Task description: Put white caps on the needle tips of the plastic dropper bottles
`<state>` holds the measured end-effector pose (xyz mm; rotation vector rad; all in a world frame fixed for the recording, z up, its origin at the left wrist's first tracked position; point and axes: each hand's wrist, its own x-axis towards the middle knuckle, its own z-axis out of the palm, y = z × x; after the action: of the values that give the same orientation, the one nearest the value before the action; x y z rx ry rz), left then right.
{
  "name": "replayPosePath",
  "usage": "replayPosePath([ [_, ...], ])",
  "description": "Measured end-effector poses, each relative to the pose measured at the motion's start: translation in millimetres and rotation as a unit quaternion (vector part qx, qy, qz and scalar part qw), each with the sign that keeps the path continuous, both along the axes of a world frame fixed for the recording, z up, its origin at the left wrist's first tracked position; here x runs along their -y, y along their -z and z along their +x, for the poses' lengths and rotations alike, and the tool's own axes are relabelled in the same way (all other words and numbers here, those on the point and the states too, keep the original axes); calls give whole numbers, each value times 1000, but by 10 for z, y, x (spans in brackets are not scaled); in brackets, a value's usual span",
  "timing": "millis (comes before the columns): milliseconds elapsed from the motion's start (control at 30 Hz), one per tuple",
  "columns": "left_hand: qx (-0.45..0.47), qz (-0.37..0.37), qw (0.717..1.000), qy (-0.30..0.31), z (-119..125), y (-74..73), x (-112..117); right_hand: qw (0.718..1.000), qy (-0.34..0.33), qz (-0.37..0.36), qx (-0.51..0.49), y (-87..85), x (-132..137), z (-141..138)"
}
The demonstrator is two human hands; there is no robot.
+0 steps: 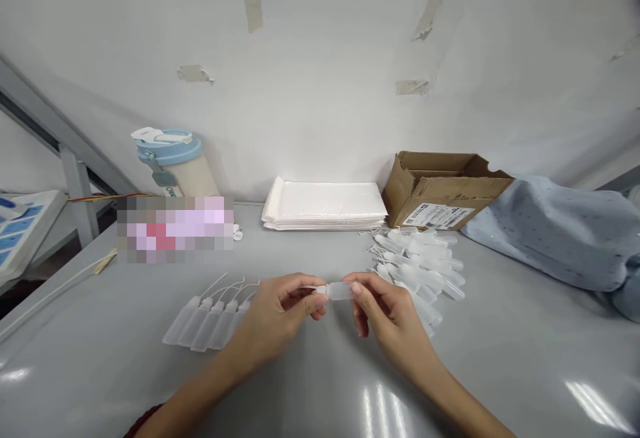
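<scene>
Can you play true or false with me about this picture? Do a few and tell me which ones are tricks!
1. The left hand and right hand hold one small bottle together. True.
2. The cardboard box is shut. False: it is open at the top.
3. The big cup has a blue lid. True.
4. The bottles on the left are in a messy heap. False: they lie side by side in a row; the heap is on the right.
5. The stack of white packets is left of the box. True.
</scene>
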<state>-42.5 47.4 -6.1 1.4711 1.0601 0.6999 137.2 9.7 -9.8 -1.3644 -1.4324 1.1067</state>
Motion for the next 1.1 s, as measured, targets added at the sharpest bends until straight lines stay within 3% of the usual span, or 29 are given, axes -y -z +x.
replayPosePath([
  [133, -49, 158, 986, -7, 24, 21, 52, 994, -8, -98, -56, -26, -30, -4],
  [200, -64, 193, 979, -6, 26, 22, 57, 989, -23, -124, -76, -32, -48, 10],
  [267, -71, 173, 982, -6, 23, 10, 51, 989, -32, -114, -86, -35, -61, 30],
  [467, -2, -2, 1000, 7, -2, -50, 6, 999, -33, -24, -35, -35, -62, 85],
  [633, -31, -14, 999, 41, -14, -60, 2, 996, -40, 34, 67, -13, -43, 80],
  [800, -63, 41, 996, 54, -18, -109, 42, 996, -43, 12, 78, 1, -2, 32],
  [1000, -108, 238, 964, 57, -32, -125, 80, 997, -48, -59, 11, -20, 14, 18],
  [1100, -107, 243, 963, 48, -29, -118, 69, 997, -54, -47, -4, -27, 3, 30],
])
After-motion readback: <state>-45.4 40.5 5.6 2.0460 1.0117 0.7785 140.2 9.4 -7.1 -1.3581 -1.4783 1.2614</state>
